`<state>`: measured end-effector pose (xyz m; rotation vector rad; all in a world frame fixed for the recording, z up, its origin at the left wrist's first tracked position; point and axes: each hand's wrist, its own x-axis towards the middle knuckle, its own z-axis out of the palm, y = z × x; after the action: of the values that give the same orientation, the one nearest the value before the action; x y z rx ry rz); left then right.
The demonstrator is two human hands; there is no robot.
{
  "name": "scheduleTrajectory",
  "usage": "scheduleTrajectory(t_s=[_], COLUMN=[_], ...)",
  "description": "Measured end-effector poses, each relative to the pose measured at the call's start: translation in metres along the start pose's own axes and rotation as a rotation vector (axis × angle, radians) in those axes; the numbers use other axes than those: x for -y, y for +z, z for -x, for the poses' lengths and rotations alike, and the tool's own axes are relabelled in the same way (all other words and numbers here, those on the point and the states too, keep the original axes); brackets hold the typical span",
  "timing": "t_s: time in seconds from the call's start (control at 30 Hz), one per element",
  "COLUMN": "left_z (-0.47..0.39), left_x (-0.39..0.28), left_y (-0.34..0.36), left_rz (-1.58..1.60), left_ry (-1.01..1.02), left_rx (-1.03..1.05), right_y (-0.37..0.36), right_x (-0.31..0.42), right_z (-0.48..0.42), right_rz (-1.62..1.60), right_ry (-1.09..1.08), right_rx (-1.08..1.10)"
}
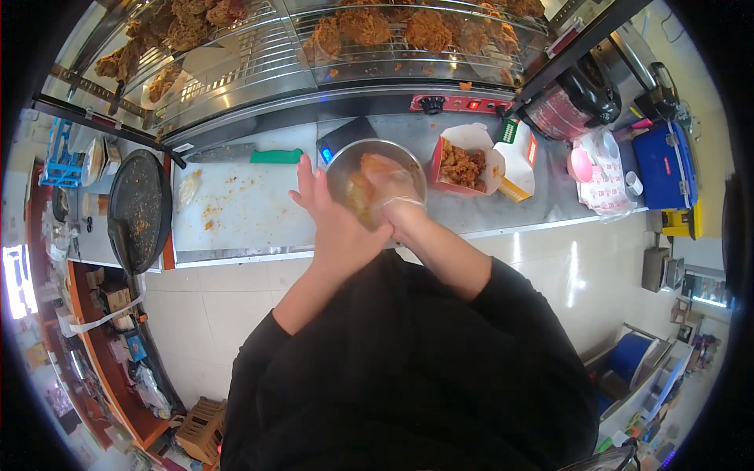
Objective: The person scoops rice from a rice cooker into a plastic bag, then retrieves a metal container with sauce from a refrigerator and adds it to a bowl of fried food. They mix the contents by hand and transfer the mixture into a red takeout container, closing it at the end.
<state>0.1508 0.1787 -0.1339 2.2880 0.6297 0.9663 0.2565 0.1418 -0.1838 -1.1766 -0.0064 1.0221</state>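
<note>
A round metal bowl [406, 150] is on the counter in front of me, with orange-brown sauce or crumbs blurred inside it. My right hand [389, 185], in a clear plastic glove, reaches into the bowl; blur hides whether its fingers grasp anything. Bare, with fingers spread, my left hand [339, 218] lies along the bowl's near left side. Its thumb is close to my right wrist. To the right stands an open red-and-white carton [442, 182] filled with brown fried chicken pieces [462, 165]. A white paper box [512, 162] with green and orange panels touches it.
A green-handled knife [277, 156] lies on a crumb-strewn white cutting board [247, 218]. Behind the bowl is a dark device [347, 135] with a blue light. A glass display warmer [306, 88] holds fried chicken. A black pan [141, 206] sits left; a pink cup [580, 165] right.
</note>
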Motion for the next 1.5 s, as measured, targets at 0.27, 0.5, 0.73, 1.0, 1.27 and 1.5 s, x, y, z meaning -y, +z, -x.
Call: scheduleTrajectory(t_s=[0.27,0.5,0.73,1.0,1.27,1.5], left_z=[-0.031,-0.038,-0.049,-0.039,-0.055,-0.051], left_x=[0.014,0.042,0.021,-0.025,-0.036,-0.036], left_y=[0.009,0.009,0.001,0.074,0.102,0.140], left_rz=[-0.245,-0.288,-0.455,0.485,0.471,0.493], left_ry=[-0.363,-0.435,-0.358,-0.229,-0.096,-0.007], left_rx=[0.120,0.108,0.478,0.684,0.806,0.641], right_y=[-0.009,-0.055,-0.136,-0.184,-0.159,-0.201], right_x=[0.003,0.058,0.104,0.018,-0.005,0.034], right_z=[0.014,0.042,0.093,0.051,0.091,0.037], right_rz=[0.301,0.265,0.561,0.730,0.563,0.486], right_ry=[0.010,0.238,-0.565,-0.536,-0.502,-0.821], right_rx=[0.126,0.692,-0.348,-0.348,-0.358,-0.358])
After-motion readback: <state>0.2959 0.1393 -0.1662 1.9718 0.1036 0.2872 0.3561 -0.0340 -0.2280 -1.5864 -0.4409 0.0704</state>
